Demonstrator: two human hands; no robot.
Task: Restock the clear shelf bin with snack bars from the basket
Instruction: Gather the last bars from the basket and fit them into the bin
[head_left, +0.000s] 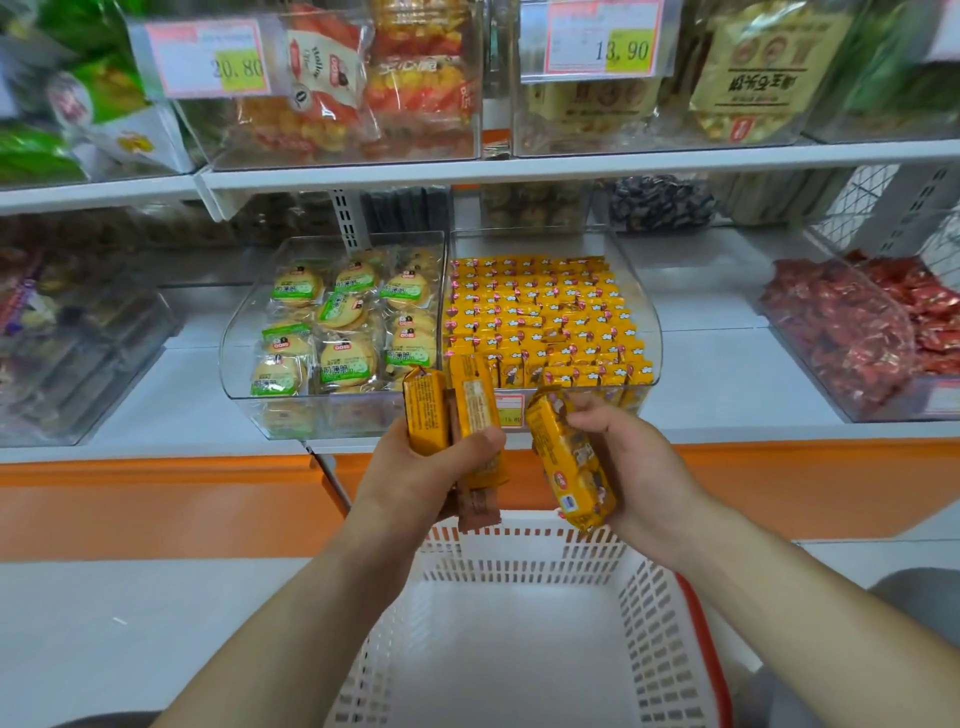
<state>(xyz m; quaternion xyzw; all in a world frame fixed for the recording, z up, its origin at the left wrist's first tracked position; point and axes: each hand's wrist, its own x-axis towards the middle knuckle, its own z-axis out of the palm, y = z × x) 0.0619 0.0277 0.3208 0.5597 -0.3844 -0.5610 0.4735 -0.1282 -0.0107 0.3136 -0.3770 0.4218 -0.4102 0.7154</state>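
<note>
Yellow-wrapped snack bars (540, 312) fill the clear shelf bin (645, 332) in tidy rows on the lower shelf (701, 374). A small tag (509, 408) on the bin's front wall is too blurred to read in full. The left hand (415, 478) grips a bunch of bars (470, 405), two yellow and one brown, upright just in front of the bin; the print on their backs is too small to read. The right hand (639, 462) curls round a single yellow bar (569, 467), tilted, above the far rim of the white slotted basket (519, 564). The next bin to the left holds round biscuits (322, 322) under green labels with Chinese characters. On the upper shelf (571, 166), one price tag (236, 67) reads "20. 80" and a second (623, 49) reads "13. 90".
</note>
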